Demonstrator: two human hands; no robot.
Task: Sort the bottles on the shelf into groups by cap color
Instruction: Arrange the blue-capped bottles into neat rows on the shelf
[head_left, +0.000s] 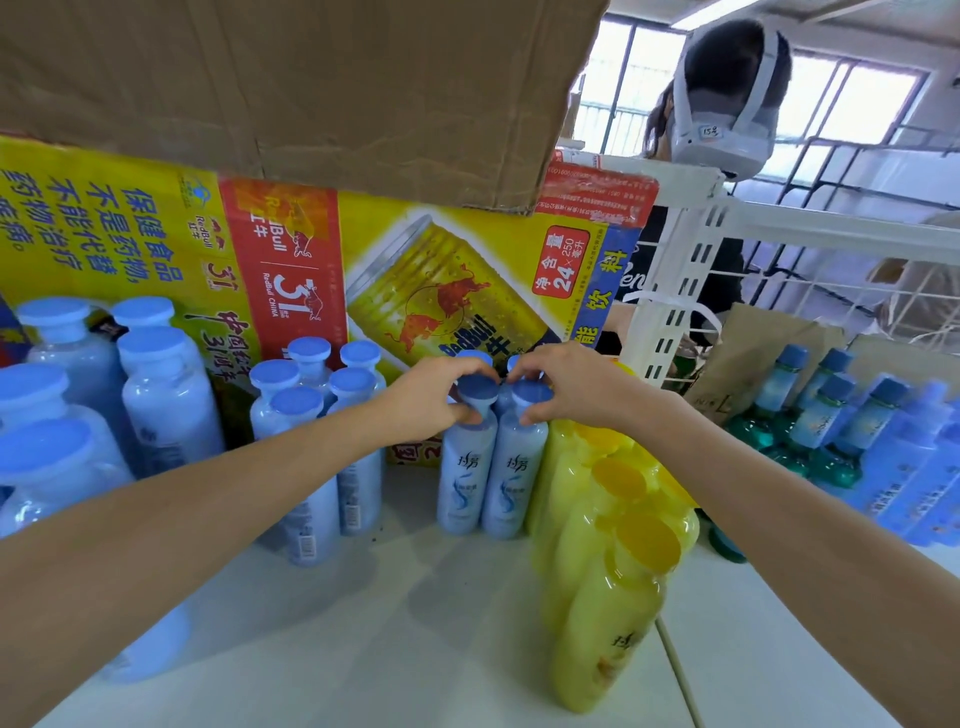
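Shelf (395, 649): the white board that carries everything before you.
Brown cardboard (291, 78): overhangs the shelf's rear edge from above.
Printed carton (363, 249): yellow and red, standing along the rear edge behind the bottles.
Other person (727, 104): beyond the rear right corner, behind the white rack, wearing a headset.
Large blue-capped bottles (161, 395): upright, crowded by the left edge.
Yellow-capped bottles (613, 571): a touching row along the right edge, running from mid-shelf towards the front edge.
Small blue-capped bottles (311, 415): an upright cluster towards the rear edge, between the large ones and your hands.
Green bottles (821, 415): blue-capped, on the neighbouring board past the right edge.
Left held bottle (465, 478): pale blue with a blue cap, upright near the middle of the rear edge, touching its twin.
Right held bottle (511, 483): same kind, upright, just beside the yellow row.
Your left hand (431, 395): fingers and thumb curled round the left held bottle's neck, under the cap.
Your right hand (576, 384): curled likewise round the right held bottle's neck.
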